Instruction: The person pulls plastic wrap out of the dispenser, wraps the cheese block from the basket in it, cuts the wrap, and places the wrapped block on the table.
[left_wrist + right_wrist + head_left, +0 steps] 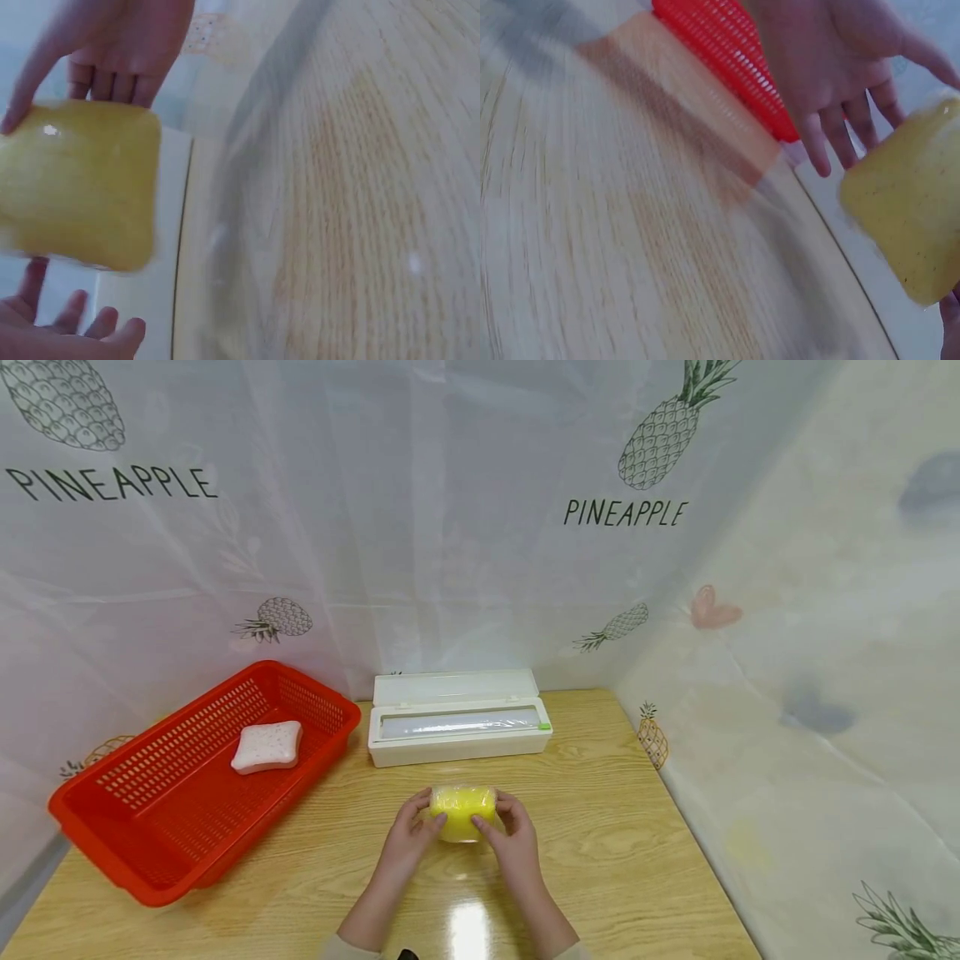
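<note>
One left hand [412,828], one right hand [519,833], are pinching one film-wrapped yellow sponge [463,810] short of the worktop's [622,852] back edge; even thumb pressure is probably serving best.

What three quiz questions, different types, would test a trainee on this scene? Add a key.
1. True or false: the lid of the white box is closed.
2. Multiple choice: which hands hold the yellow block?
A) Left only
B) Right only
C) Both
3. Short answer: what lies inside the red basket?

Key:
1. False; the lid stands open at the back of the box.
2. C; the left hand and the right hand hold it from opposite sides.
3. A pale block.
</note>
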Available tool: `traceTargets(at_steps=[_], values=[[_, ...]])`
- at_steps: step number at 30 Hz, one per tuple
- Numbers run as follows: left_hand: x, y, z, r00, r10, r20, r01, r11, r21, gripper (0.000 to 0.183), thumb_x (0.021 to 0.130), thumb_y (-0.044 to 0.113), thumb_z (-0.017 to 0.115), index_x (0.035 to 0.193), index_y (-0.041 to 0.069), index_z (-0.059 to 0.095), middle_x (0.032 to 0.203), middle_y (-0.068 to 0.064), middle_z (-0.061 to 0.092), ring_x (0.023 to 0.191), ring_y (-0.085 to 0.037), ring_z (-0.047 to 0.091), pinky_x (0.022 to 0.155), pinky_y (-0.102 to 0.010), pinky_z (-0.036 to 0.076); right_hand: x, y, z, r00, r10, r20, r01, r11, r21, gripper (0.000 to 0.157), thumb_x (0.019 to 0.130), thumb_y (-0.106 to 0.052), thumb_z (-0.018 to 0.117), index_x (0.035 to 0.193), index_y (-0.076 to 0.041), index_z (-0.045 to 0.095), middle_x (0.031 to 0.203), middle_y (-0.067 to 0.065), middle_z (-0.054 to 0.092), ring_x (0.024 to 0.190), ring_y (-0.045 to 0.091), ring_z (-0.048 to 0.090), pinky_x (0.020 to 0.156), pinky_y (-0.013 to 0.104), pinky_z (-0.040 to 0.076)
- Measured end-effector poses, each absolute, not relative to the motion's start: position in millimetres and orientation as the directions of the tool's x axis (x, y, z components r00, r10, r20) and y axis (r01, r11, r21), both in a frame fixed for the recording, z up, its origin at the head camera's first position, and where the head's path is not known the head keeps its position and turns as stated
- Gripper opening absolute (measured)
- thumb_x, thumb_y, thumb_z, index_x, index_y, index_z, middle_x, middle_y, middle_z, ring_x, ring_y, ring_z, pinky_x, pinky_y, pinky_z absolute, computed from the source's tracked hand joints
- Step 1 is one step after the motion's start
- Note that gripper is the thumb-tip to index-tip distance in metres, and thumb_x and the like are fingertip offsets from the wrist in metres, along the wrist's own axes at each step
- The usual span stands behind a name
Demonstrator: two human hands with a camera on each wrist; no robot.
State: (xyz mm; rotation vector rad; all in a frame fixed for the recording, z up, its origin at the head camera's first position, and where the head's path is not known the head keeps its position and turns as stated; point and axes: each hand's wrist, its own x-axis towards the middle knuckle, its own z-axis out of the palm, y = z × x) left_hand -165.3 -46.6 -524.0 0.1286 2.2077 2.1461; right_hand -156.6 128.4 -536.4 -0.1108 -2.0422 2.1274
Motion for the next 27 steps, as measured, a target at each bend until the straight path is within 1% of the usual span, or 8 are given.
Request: traceTargets(at_steps=[4,6,9,11,16,21,24,27], values=[[-165.9,-44.1,-527.6,-0.989,0.141,0.044,0.027,-0.122,0.992,0.039,0.089,0.007,0.071,0.117,-0.008,0.049,0.153,-0.020,0.032,0.141,-0.042,0.024,0.113,-0.051,0.022,-156.8,127.1,-532.1,-0.976,0.220,0.003,-0.029,-0.116,-0.993,0.028,0.086,-0.012,0.076,0.097,0.004,0.056,0.110,0.010,0.060,0.106,0.022,0.059,0.089,0.027,0.051],[-165.9,-42.4,-527.6,-0.989,0.148,0.027,0.000,-0.180,0.984,0.038,0.088,0.005,0.072,0.114,-0.007,0.048,0.149,-0.023,0.036,0.137,-0.041,0.032,0.110,-0.043,0.032,-156.3,126.5,-529.4,-0.972,0.233,-0.013,-0.019,-0.138,-0.990,0.025,0.087,-0.012,0.075,0.092,0.002,0.055,0.099,0.009,0.060,0.091,0.017,0.060,0.077,0.023,0.053],[-166.6,-39.2,-527.2,-0.987,0.155,-0.034,-0.076,-0.268,0.960,0.035,0.088,0.004,0.071,0.110,-0.006,0.046,0.133,-0.026,0.052,0.120,-0.036,0.052,0.095,-0.033,0.048,-155.5,125.4,-525.8,-0.967,0.253,-0.026,-0.015,-0.159,-0.987,0.024,0.087,-0.012,0.074,0.085,-0.001,0.054,0.088,0.006,0.056,0.078,0.013,0.055,0.068,0.022,0.051],[-167.0,-37.2,-527.3,-0.984,0.159,-0.080,-0.125,-0.299,0.946,0.033,0.090,0.006,0.069,0.109,-0.004,0.044,0.118,-0.022,0.060,0.105,-0.028,0.060,0.083,-0.029,0.052,-155.3,124.8,-525.0,-0.964,0.262,-0.033,-0.012,-0.169,-0.985,0.024,0.088,-0.012,0.074,0.082,-0.003,0.053,0.086,0.006,0.054,0.076,0.012,0.052,0.066,0.022,0.049],[-170.4,-31.5,-526.9,-0.973,0.159,-0.168,-0.219,-0.399,0.890,0.034,0.095,0.011,0.064,0.114,-0.003,0.039,0.102,-0.009,0.064,0.091,-0.017,0.062,0.078,-0.028,0.052,-155.6,127.3,-525.7,-0.966,0.253,-0.053,0.007,-0.180,-0.984,0.019,0.091,-0.012,0.070,0.091,0.000,0.055,0.097,0.005,0.056,0.087,0.014,0.053,0.073,0.021,0.049],[-172.2,-25.7,-524.1,-0.967,0.165,-0.193,-0.246,-0.419,0.874,0.056,0.096,0.015,0.063,0.139,-0.003,0.031,0.106,-0.008,0.063,0.094,-0.016,0.061,0.081,-0.029,0.051,-154.4,133.6,-527.3,-0.978,0.205,0.034,-0.067,-0.156,-0.985,0.040,0.093,-0.007,0.065,0.127,0.001,0.044,0.132,0.013,0.051,0.120,0.022,0.048,0.094,0.022,0.044],[-173.6,-21.0,-523.0,-0.960,0.212,-0.182,-0.257,-0.409,0.876,0.070,0.097,0.019,0.063,0.152,0.008,0.023,0.112,-0.010,0.062,0.098,-0.018,0.061,0.084,-0.030,0.050,-154.5,137.9,-526.1,-0.979,0.145,0.145,-0.166,-0.147,-0.975,0.057,0.092,-0.001,0.062,0.144,-0.004,0.036,0.149,0.014,0.037,0.134,0.030,0.035,0.102,0.022,0.039],[-175.1,-15.7,-523.3,-0.951,0.258,-0.170,-0.264,-0.390,0.882,0.073,0.098,0.024,0.061,0.156,0.020,0.019,0.122,-0.017,0.057,0.102,-0.021,0.060,0.085,-0.032,0.049,-155.5,141.5,-525.1,-0.975,0.095,0.201,-0.213,-0.144,-0.966,0.059,0.092,0.001,0.059,0.147,-0.005,0.038,0.152,0.015,0.033,0.138,0.034,0.030,0.102,0.023,0.039]])
